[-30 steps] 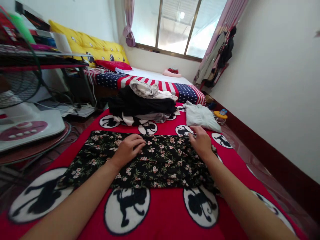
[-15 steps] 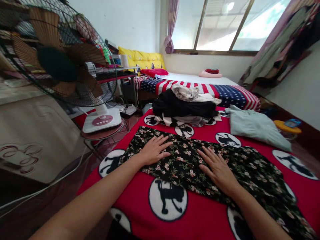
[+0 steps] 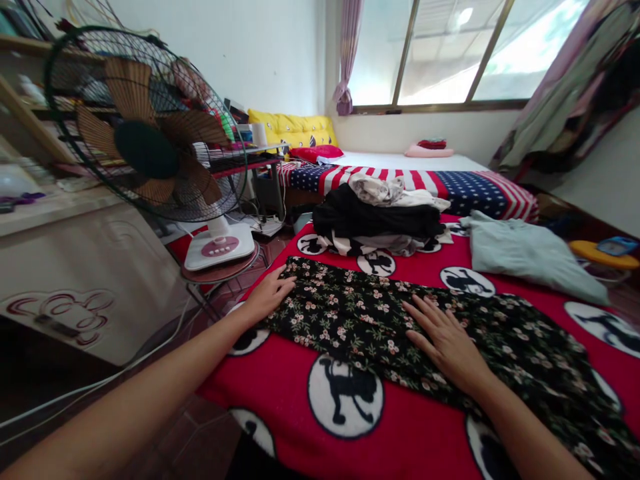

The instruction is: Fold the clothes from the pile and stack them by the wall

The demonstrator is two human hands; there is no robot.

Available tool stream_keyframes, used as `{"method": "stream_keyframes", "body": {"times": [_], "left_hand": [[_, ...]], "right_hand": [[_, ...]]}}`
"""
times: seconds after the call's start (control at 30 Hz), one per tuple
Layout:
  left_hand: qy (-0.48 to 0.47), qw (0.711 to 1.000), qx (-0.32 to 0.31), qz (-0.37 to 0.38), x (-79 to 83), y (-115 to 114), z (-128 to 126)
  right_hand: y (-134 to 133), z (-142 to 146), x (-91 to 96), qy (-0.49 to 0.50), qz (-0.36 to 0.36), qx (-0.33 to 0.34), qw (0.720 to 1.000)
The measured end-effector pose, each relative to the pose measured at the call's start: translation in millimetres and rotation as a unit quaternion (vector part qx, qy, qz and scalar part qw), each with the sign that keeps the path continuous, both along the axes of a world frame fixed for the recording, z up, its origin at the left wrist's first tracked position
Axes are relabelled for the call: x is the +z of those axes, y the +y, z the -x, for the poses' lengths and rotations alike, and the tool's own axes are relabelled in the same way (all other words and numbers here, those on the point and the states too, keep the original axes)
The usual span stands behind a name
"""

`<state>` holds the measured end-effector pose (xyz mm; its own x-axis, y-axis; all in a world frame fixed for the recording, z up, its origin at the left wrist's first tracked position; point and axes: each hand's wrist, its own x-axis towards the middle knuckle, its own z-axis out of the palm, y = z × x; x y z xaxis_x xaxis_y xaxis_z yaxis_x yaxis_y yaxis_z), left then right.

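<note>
A black garment with a pink-and-white flower print (image 3: 350, 307) lies spread lengthwise over a red blanket (image 3: 400, 427). At its narrow left end, my left hand (image 3: 267, 295) rests with its fingers stretched over the edge of the cloth. My right hand (image 3: 447, 343) lies flat on the middle of the garment, fingers spread. To the right the cloth widens and looks more rumpled, running out of view under my right forearm.
Behind the garment sits a pile of black and white clothes (image 3: 380, 213), with a folded pale green garment (image 3: 535, 257) to its right. A standing fan (image 3: 150, 147) is on a stool (image 3: 225, 270) at the left. Beyond is a bed with a flag-patterned cover (image 3: 460, 190).
My left hand has slid left across the garment to its end. The right hand keeps its place on the cloth. The view has shifted slightly left.
</note>
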<state>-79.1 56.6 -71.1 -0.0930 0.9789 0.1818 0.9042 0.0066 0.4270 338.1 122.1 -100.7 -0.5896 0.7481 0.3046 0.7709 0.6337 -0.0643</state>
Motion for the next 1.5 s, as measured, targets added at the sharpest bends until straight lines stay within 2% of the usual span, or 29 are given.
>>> {"method": "stream_keyframes", "body": {"times": [0.2, 0.27, 0.43, 0.53, 0.57, 0.63, 0.7, 0.8, 0.83, 0.87, 0.9, 1.0, 1.07, 1.13, 1.23, 1.37, 1.5], "left_hand": [[-0.036, 0.991, 0.128, 0.03, 15.4, 13.2, 8.0], [-0.057, 0.985, 0.151, 0.059, 19.9, 19.2, 12.1], [-0.148, 0.975, 0.107, 0.129, 31.0, 27.9, 12.4], [-0.194, 0.972, 0.083, 0.108, 38.4, 27.2, 0.3], [-0.203, 0.972, 0.078, 0.094, 41.1, 26.8, -5.4], [-0.213, 0.972, 0.067, 0.07, 47.1, 26.5, -18.2], [-0.236, 0.969, 0.04, 0.052, 53.1, 26.1, -32.3], [-0.3, 0.952, -0.023, 0.054, 59.1, 23.3, -51.9], [-0.323, 0.943, -0.041, 0.068, 59.3, 21.8, -56.7], [-0.345, 0.933, -0.053, 0.086, 58.4, 20.2, -60.1], [-0.367, 0.922, -0.059, 0.106, 56.4, 18.8, -62.0], [-0.417, 0.896, -0.046, 0.144, 47.4, 16.9, -58.9], [-0.413, 0.903, -0.014, 0.121, 43.4, 17.5, -53.4], [-0.381, 0.922, 0.021, 0.058, 43.6, 19.0, -50.2], [-0.309, 0.95, 0.036, -0.028, 47.6, 23.1, -60.0], [-0.262, 0.963, -0.061, -0.026, 43.1, 32.9, -108.0], [-0.198, 0.961, -0.188, -0.043, 24.0, 46.8, -176.6]], "right_hand": [[-2.8, 1.7, 1.6, 0.009, 0.003, 0.004, 1.0], [-4.6, 1.6, 2.0, 0.016, -0.007, 0.003, 1.0], [-10.5, 9.4, 12.6, 0.091, -0.046, 0.015, 0.995], [-16.3, 38.6, 29.2, 0.213, 0.014, 0.046, 0.976], [-18.6, 54.4, 35.6, 0.264, 0.059, 0.054, 0.961], [-22.9, 92.9, 48.0, 0.365, 0.176, 0.061, 0.912], [-25.6, 134.8, 57.9, 0.455, 0.307, 0.044, 0.835], [-24.1, 188.4, 64.8, 0.517, 0.458, -0.01, 0.722], [-22.1, 201.7, 64.5, 0.535, 0.504, -0.033, 0.678], [-19.5, 212.5, 62.9, 0.55, 0.538, -0.046, 0.637], [-16.5, 221.1, 60.1, 0.567, 0.548, -0.045, 0.614], [-6.8, 234.2, 48.6, 0.621, 0.514, -0.105, 0.583], [-1.0, 231.7, 43.9, 0.64, 0.491, -0.14, 0.574], [3.8, 218.0, 45.5, 0.647, 0.484, -0.141, 0.572], [10.8, 175.2, 57.9, 0.657, 0.472, -0.116, 0.576], [20.8, 90.8, 73.4, 0.668, 0.448, -0.129, 0.581], [25.7, 3.8, 73.3, 0.676, 0.418, -0.187, 0.578]]}}
